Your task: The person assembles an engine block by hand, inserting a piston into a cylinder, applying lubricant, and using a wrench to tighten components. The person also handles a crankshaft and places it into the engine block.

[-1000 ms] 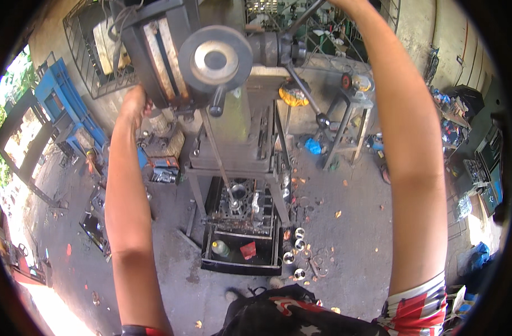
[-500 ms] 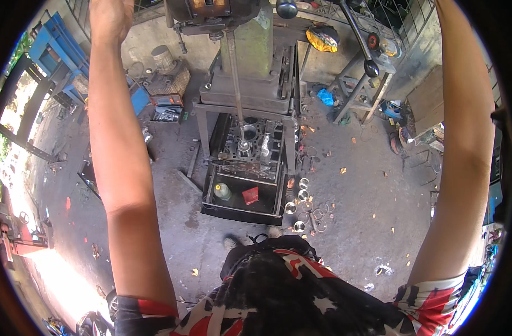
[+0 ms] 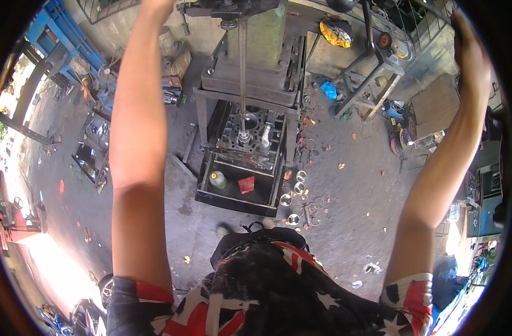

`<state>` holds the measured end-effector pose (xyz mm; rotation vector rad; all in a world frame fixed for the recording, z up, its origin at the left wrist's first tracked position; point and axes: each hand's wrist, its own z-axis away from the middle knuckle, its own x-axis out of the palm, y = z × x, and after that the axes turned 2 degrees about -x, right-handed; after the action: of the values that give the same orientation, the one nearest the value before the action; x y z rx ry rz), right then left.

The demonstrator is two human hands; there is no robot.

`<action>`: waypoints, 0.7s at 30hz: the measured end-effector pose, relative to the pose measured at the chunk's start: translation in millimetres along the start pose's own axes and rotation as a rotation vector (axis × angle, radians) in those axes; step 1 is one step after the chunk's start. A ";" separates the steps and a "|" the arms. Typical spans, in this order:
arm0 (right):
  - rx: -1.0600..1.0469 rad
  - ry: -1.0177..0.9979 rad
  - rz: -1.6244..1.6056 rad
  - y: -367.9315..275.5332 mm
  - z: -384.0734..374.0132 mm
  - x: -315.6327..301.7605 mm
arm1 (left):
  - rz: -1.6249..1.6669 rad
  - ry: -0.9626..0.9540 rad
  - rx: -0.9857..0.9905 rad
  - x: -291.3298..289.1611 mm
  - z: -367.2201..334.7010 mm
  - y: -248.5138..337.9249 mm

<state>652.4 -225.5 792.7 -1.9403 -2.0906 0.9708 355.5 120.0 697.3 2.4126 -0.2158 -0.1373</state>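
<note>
Both my arms are raised in front of me. My left hand [image 3: 157, 4] is cut off by the top edge, beside the head of a large drilling or boring machine [image 3: 242, 36]; its fingers are out of sight. At the upper right, my right hand [image 3: 472, 56] looks closed around the end of a dark lever [image 3: 435, 13]. Between my arms, the machine's long upright spindle [image 3: 243, 73] reaches down to a round tool [image 3: 244, 138] at a bore of a greasy engine block [image 3: 228, 131]. A rag-like silvery strip [image 3: 266, 135] lies on the block.
In front of the block, a black tray [image 3: 236, 208] holds a yellow-capped bottle [image 3: 218, 179] and a red piece [image 3: 246, 185]. Metal rings [image 3: 293, 219] lie on the floor to its right. A metal stand [image 3: 357, 89] with a grinder [image 3: 400, 49] stands at the far right.
My right hand has come down into view at the upper right, its elbow bending. My left hand has shifted right and further out of the top edge. The machine's levers have turned.
</note>
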 end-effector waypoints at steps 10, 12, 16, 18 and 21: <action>0.374 -0.338 -0.166 147.0 108.3 113.9 | 0.101 0.047 -0.145 -2.5 4.8 -15.0; 0.345 -0.397 -0.134 180.1 84.1 147.7 | 0.185 0.029 -0.137 -0.6 5.2 -11.7; 0.156 -0.475 0.078 235.7 -4.9 205.6 | 0.006 -0.026 -0.181 -2.0 10.9 -0.4; 0.046 -0.480 0.140 247.3 -61.8 222.3 | -0.036 0.035 -0.131 -0.2 13.3 1.6; -0.129 -0.496 0.377 235.0 -148.6 222.4 | 0.024 -0.025 -0.164 -4.0 13.8 1.3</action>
<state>889.6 27.8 713.2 -2.4190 -2.0926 1.5661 349.2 111.0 688.0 2.2460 -0.2358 -0.1676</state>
